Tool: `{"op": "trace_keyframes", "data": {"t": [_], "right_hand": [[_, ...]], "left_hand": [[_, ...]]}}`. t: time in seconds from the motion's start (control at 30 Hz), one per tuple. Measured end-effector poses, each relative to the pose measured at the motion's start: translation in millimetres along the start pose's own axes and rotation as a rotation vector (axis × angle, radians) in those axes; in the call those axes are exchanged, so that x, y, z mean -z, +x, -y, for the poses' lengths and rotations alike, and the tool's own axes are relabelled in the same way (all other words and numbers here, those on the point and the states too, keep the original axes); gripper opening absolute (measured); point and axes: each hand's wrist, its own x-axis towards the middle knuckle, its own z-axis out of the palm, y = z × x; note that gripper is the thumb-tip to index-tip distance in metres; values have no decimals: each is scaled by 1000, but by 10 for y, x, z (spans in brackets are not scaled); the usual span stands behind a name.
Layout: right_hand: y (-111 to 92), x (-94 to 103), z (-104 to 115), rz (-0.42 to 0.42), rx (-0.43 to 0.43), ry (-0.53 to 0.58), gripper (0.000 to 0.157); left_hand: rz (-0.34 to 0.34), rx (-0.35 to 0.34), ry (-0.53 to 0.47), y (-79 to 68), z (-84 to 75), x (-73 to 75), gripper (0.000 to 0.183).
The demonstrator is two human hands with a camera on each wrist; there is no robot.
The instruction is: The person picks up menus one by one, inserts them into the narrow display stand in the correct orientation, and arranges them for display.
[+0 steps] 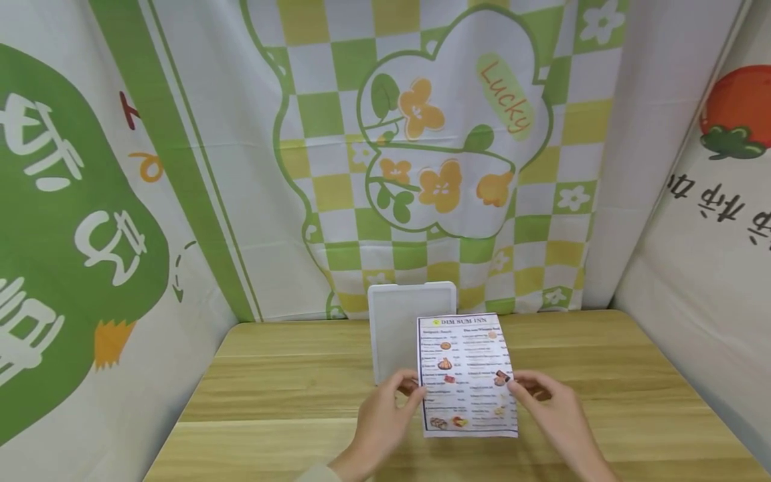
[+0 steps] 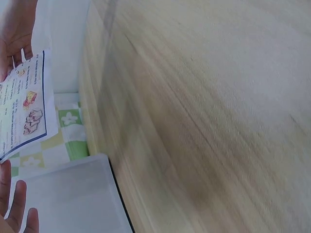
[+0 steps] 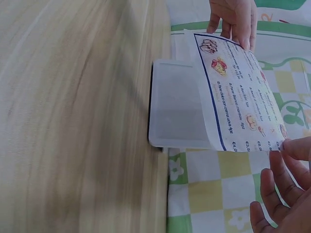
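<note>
A printed paper menu headed "DIM SUM INN" point(image 1: 466, 381) is held up above the table, slightly bowed. My left hand point(image 1: 385, 415) pinches its left edge between thumb and fingers. On the opposite edge my right hand point(image 1: 557, 415) pinches the sheet the same way. In the right wrist view, the right thumb lies on the printed side of the menu point(image 3: 228, 92), with the other fingers behind or spread below. Behind the sheet a white rectangular board with a raised rim point(image 1: 394, 335) stands upright on the table, partly covered by the menu.
The wood-grain table point(image 1: 271, 388) runs back to a checked green, yellow and white curtain point(image 1: 337, 194) with flower prints. Printed cloth walls point(image 1: 199, 154) close in the left and right sides.
</note>
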Motion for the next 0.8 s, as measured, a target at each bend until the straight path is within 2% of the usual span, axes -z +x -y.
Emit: {"op": "trace_keyframes", "data": {"t": [0.5,0.67,0.8], "right_hand": [[244,-123,320,111,91,-5,18],[323,-153,412,114,127,-25,13],[374,-156,504,118,160,-13,13]], "left_hand": [[-41,-23,102,61,-12,461,21],[-46,-10,109,89,-73,589,21],[-56,-25,101,111,-113,687,22]]}}
